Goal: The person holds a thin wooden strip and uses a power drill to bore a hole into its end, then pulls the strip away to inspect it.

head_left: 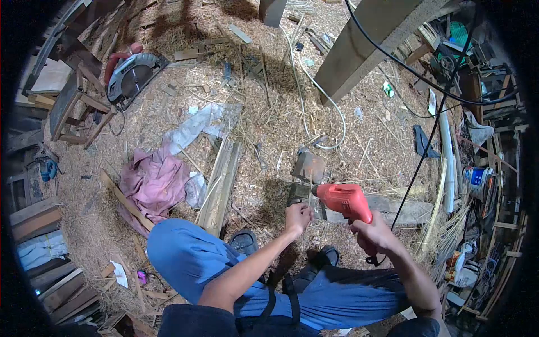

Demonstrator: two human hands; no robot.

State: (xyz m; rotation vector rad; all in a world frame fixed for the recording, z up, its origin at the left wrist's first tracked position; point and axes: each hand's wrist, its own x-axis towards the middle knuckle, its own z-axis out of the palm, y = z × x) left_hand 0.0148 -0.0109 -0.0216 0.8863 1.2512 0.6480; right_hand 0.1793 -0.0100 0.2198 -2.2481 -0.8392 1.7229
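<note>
My right hand (pixel 373 233) is wrapped around the grip of a red power drill (pixel 343 200), which lies level and points left. Its dark chuck (pixel 316 191) is close to a thin, pale upright strip (pixel 311 182). Just below the chuck, my left hand (pixel 298 219) has its fingers closed around the lower end of that strip. Beyond the hands sits a block with a rusty-brown top (pixel 310 167). A dark block (pixel 297 194) lies on the ground left of the chuck, partly shaded.
A circular saw (pixel 133 78) rests at the upper left. Pink cloth (pixel 154 182) and a long timber piece (pixel 220 185) lie left of my feet. A thick post (pixel 365 50) stands ahead. A white cable (pixel 337 112) loops over the shavings; a black cable (pixel 418 177) hangs at right.
</note>
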